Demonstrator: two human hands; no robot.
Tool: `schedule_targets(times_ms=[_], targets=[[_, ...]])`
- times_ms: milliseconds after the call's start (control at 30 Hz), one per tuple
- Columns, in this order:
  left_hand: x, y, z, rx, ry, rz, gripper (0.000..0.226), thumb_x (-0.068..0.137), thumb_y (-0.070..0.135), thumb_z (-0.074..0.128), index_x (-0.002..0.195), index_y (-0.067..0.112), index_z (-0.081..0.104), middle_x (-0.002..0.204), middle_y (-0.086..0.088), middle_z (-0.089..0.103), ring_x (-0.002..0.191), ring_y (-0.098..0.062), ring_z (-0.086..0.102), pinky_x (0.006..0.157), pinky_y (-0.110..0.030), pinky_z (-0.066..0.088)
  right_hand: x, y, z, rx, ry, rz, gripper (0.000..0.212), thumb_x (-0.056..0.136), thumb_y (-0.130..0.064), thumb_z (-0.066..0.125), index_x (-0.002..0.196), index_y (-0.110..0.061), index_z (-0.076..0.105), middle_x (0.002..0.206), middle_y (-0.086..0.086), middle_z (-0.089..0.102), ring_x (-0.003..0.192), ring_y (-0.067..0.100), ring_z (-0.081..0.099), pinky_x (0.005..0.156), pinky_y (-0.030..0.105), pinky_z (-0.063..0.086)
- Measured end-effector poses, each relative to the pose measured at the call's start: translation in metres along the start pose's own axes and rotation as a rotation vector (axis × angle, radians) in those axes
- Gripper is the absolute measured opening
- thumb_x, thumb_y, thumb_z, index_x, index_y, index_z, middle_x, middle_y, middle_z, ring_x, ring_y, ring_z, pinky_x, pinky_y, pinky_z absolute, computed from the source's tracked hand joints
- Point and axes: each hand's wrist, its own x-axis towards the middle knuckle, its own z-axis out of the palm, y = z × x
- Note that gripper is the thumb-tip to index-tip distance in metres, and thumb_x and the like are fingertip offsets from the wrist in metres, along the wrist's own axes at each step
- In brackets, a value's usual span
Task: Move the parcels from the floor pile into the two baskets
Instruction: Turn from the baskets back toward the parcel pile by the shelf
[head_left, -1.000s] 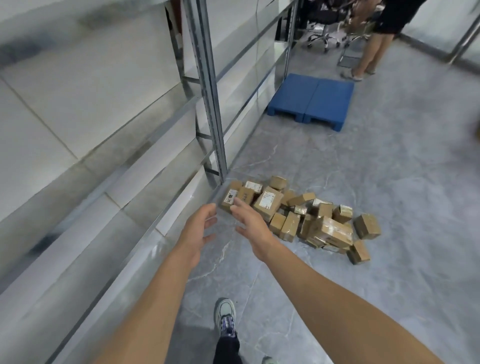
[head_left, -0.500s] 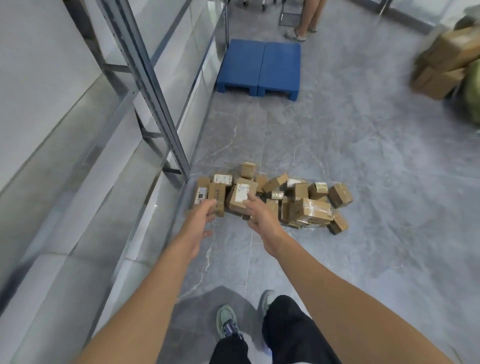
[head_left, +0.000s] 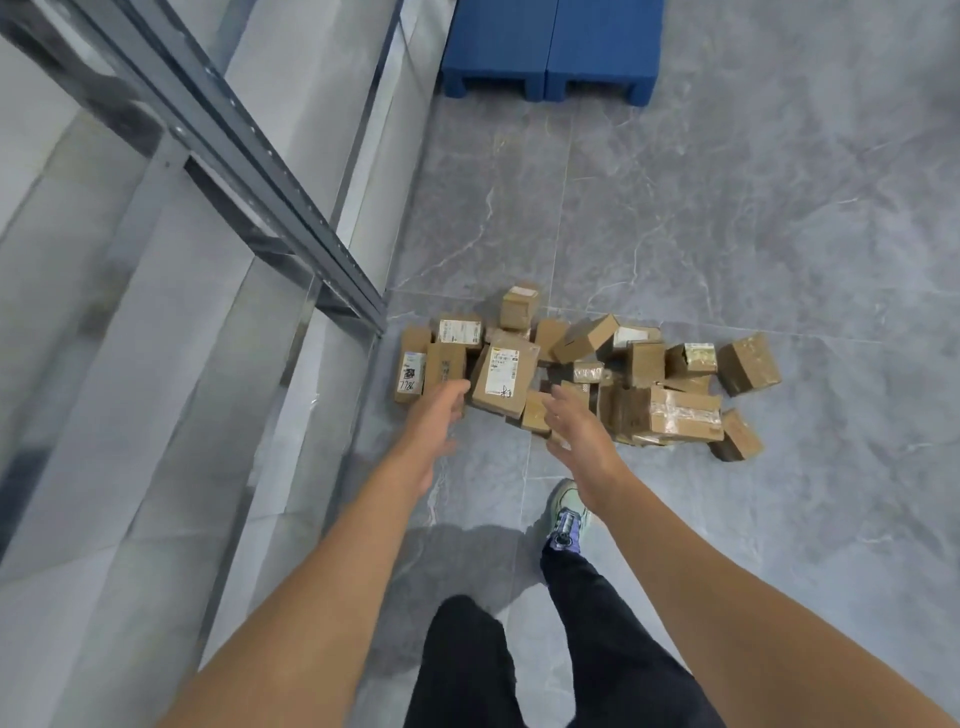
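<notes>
Arms stretch forward and down, left grip (head_left: 435, 415) and right grip (head_left: 577, 430) spread and relaxed, holding nothing. Parcels (head_left: 631, 384) lie piled on the floor (head_left: 727, 208) just ahead of both, beside the metal rack (head_left: 291, 208).

leftmost parcel (head_left: 410, 371) | handwritten "7786" on its label | other labels illegible

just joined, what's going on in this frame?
A person stands over the parcel pile on the floor beside a metal rack. Both arms are stretched toward it: the left hand and right hand are open on either side of the big labelled parcel, and neither grips anything yet. No basket is in view. A blue pallet sits beyond the pile.
</notes>
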Motion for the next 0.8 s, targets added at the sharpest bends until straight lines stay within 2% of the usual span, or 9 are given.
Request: schedule_targets(times_ms=[133,200,300,433,500,733,800], targets=[[0.042,0.002,0.022,0.022,-0.012,-0.046,0.037,0.105,0.042,0.051,0.137,0.023,0.055,0.154,-0.002,0.051,0.139,-0.019,0.048,0.114,-0.049,0.041,0.046,0.0,-0.02,0.0,0.005,0.043,0.059,0.107,-0.039,0.053,0.162,-0.026,0.034,0.162,-0.001,0.04,0.15,0.022,0.037,0.125,0.047,0.03],[0.063,0.0,0.03,0.065,-0.026,-0.059,0.041,0.106,0.042,0.049,0.142,0.024,0.052,0.152,0.0,0.05,0.139,-0.018,0.047,0.112,-0.046,0.043,0.068,0.003,-0.026,0.004,0.011,0.066,0.061,0.106,-0.039,0.053,0.162,-0.026,0.033,0.163,-0.001,0.04,0.15,0.021,0.037,0.125,0.047,0.029],[0.101,-0.004,0.037,0.079,0.005,-0.125,0.045,0.105,0.041,0.051,0.144,0.019,0.052,0.139,0.001,0.054,0.133,-0.018,0.05,0.106,-0.043,0.046,0.104,0.008,-0.031,0.021,0.028,0.108,0.06,0.106,-0.037,0.053,0.161,-0.025,0.034,0.162,-0.002,0.041,0.149,0.02,0.038,0.125,0.047,0.029],[0.167,-0.019,0.042,0.104,-0.022,-0.189,0.024,0.103,0.042,0.053,0.12,0.026,0.06,0.134,-0.001,0.058,0.123,-0.017,0.054,0.087,-0.038,0.047,0.163,0.017,-0.036,0.03,0.062,0.165,0.059,0.105,-0.037,0.054,0.16,-0.025,0.036,0.16,-0.002,0.043,0.149,0.02,0.038,0.125,0.046,0.029],[0.204,-0.027,0.043,0.124,-0.024,-0.209,0.019,0.103,0.042,0.053,0.114,0.029,0.061,0.132,-0.001,0.059,0.122,-0.017,0.055,0.083,-0.037,0.046,0.198,0.026,-0.037,0.048,0.092,0.193,0.058,0.104,-0.036,0.056,0.159,-0.026,0.038,0.159,-0.002,0.044,0.148,0.02,0.04,0.125,0.046,0.031],[0.352,-0.07,0.049,0.254,-0.092,-0.216,0.035,0.106,0.039,0.049,0.133,0.019,0.061,0.116,0.015,0.062,0.103,-0.001,0.055,0.084,-0.033,0.045,0.332,0.078,-0.035,0.054,0.158,0.25,0.057,0.105,-0.037,0.057,0.158,-0.023,0.04,0.15,-0.004,0.047,0.147,0.02,0.041,0.122,0.042,0.035],[0.391,-0.082,0.052,0.281,-0.092,-0.214,0.029,0.108,0.035,0.047,0.127,0.017,0.061,0.103,0.016,0.061,0.092,0.001,0.055,0.074,-0.027,0.043,0.365,0.098,-0.03,0.052,0.167,0.276,0.057,0.105,-0.037,0.055,0.158,-0.022,0.039,0.15,-0.006,0.045,0.148,0.021,0.039,0.123,0.044,0.033]])
